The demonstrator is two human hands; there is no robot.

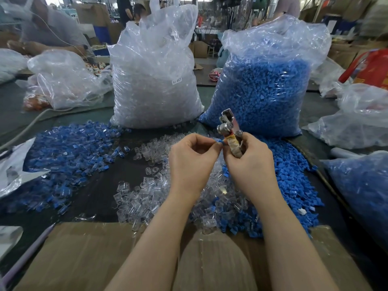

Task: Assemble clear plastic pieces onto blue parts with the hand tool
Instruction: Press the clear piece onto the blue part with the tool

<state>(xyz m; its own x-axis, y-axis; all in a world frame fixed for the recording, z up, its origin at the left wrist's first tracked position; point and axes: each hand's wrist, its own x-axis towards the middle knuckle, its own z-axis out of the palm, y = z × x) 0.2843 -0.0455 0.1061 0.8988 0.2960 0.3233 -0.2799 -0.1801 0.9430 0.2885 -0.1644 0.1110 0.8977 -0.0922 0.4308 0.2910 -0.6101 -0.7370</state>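
Small blue plastic part [219, 141] sits pinched in the left hand [190, 162] fingertips, at mid-frame, touching the tool. Right hand [248, 162] grips the metal hand tool with tape-wrapped handles [231, 133], head pointing to 12 o'clock. Whether a clear piece is already on the part cannot be confirmed; fingers cover it. Recommended: seat the part squarely in the head before squeezing. Loose clear plastic pieces [144, 198] lie at 7 o'clock, loose blue parts [294, 181] at 4 o'clock, the assembled heap [69, 152] at 9 o'clock.
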